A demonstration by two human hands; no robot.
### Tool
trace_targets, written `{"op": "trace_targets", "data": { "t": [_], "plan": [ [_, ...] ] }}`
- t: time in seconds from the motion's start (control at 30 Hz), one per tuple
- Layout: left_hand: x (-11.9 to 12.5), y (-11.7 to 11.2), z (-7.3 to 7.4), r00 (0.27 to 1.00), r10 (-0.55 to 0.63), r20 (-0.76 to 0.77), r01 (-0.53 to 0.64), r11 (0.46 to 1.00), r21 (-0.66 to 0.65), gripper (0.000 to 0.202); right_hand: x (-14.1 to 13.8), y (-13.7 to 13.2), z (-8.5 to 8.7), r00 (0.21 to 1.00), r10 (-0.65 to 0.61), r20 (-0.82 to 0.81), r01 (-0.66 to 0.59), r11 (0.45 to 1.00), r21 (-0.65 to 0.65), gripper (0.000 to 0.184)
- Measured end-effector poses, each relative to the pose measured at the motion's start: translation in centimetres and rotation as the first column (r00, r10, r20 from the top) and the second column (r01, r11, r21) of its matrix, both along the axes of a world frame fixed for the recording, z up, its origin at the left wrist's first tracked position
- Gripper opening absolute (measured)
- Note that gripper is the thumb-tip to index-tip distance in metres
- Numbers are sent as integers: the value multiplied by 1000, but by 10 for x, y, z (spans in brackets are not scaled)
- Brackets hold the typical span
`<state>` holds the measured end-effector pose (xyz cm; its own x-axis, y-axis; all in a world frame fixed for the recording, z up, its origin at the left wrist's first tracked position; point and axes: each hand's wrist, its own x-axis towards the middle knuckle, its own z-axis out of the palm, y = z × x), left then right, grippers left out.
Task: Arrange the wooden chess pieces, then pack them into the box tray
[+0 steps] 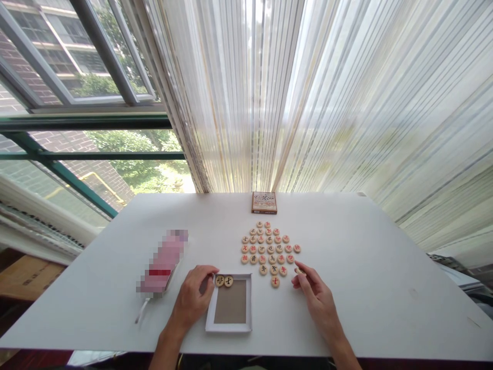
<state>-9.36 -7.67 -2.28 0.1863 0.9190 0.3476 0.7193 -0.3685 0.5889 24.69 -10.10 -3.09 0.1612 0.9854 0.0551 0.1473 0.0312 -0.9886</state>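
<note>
A shallow white box tray with a grey-brown bottom lies at the table's near side. Two round xiangqi pieces with black characters, one piece and another piece, sit side by side in its upper left corner. My left hand is closed around the tray's upper left edge. Between thumb and fingertips, my right hand pinches a xiangqi piece, partly hidden by the fingers. Just left of that hand, rows of xiangqi pieces with red or black characters lie flat, with a lone red piece nearest me.
The printed box lid lies behind the pieces, near the far edge of the white table. A blurred pink item with a strap is at left. Sheer curtains hang beyond the table, beside an open window.
</note>
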Motion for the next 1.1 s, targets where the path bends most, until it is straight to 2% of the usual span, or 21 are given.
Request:
{"op": "trace_targets", "data": {
  "t": [0.2,0.43,0.73,1.1],
  "plan": [
    [9,-1,10,996,-91,24,93,992,-88,32,-3,-1,4,997,-8,-74,6,1000,-24,42],
    [14,6,12,990,-137,17,138,975,-176,40,-2,-5,1,993,6,-118,-15,997,-79,45],
    [16,7,12,988,-152,0,150,974,-173,24,-4,-5,0,989,8,-146,-19,997,-74,44],
    [17,7,13,990,-143,-7,141,982,-123,27,-4,-7,3,996,27,-81,-29,999,-29,37]
  ]
}}
